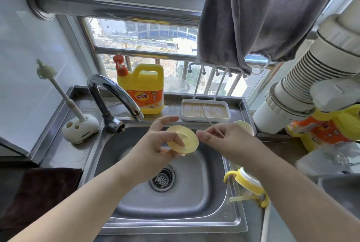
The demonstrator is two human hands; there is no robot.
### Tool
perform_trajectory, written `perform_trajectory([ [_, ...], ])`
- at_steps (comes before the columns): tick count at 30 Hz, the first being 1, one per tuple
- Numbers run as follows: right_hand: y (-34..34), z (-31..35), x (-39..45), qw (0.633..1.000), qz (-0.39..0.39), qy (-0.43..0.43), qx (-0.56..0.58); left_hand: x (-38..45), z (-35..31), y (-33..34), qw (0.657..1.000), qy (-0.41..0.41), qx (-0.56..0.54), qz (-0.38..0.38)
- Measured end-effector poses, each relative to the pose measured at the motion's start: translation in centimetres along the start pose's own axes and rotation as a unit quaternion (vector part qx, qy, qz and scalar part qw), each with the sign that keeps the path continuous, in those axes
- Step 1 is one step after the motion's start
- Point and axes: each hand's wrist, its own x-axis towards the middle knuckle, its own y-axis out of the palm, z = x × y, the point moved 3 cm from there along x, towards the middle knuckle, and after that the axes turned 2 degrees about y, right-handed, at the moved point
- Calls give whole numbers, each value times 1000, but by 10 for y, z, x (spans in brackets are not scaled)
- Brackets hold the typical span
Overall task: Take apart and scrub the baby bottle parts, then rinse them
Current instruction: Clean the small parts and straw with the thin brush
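From the head camera, the left hand (161,140) holds a pale yellow silicone bottle part (183,140) above the steel sink (206,179), its grip curled round the disc-shaped piece with the thumb over the near face and the fingers behind the rim. The right hand (226,140) is just beside it, its grip pinching a thin wire-handled brush (208,119) (too fine and blurred to make out the tip) between thumb and forefinger, close to the part's right edge. On the worktop right of the sink lies a yellow-handled bottle collar (246,181) with a straw sticking out, and a second pale cup-like piece (244,126) sits behind the right hand. A white drying tray (206,110) rests on the back ledge beside a yellow detergent jug (143,88), with the faucet (115,93) curving over the basin. A bottle brush (58,90) stands upright in its white holder (80,129) on the left, and a grey towel (259,16) hangs overhead.
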Motion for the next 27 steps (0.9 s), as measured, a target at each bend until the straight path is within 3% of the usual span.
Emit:
perform_trajectory([
  [5, 22, -5, 1, 993, 33, 48, 102, -4, -1, 5, 994, -66, -93, 2],
  [8, 27, -3, -1, 983, 24, 59, 171, -7, -1, 5, 974, -92, -205, 9],
  [11, 27, -1, -1, 987, -23, 41, 157, -7, 7, 7, 945, -155, -289, 8],
  [14, 22, 1, 0, 991, -57, -9, 121, -7, 8, 10, 908, -245, -336, 56],
  [17, 22, 5, -2, 995, -46, -52, 69, -6, -1, 11, 876, -261, -396, 87],
  [21, 18, 7, -5, 999, -3, -44, 27, -4, -4, 8, 890, -245, -380, 59],
  [25, -5, 7, -10, 991, 29, 11, -127, -4, 10, 3, 928, -241, -284, 2],
  [27, -11, 12, -15, 982, 52, -19, -180, -4, 11, 1, 944, -225, -239, -18],
])
